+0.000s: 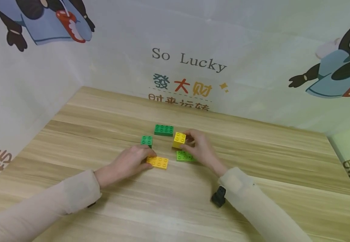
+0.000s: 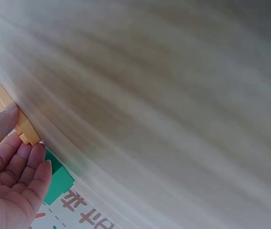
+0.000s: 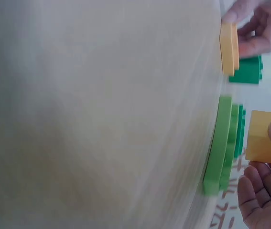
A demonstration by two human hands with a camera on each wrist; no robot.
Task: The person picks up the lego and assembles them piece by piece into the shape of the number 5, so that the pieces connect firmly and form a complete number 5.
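Observation:
My left hand (image 1: 129,160) pinches the left end of a flat orange-yellow toy building brick (image 1: 161,163) lying on the table. In the left wrist view, the thumb presses one side of that brick (image 2: 26,128). With thumb and fingers my right hand (image 1: 201,148) grips a taller square yellow brick (image 1: 179,137), held above the table in the right wrist view. Close below this hand lies a flat light green brick (image 1: 183,156), partly covered by the fingers. A small square green brick (image 1: 146,140) stands just beyond the left hand.
A flat dark green brick (image 1: 164,130) lies at the back of the group. The wooden table (image 1: 253,208) meets a pale printed backdrop (image 1: 117,57) behind and at both sides. A small black device (image 1: 219,196) hangs at the right cuff.

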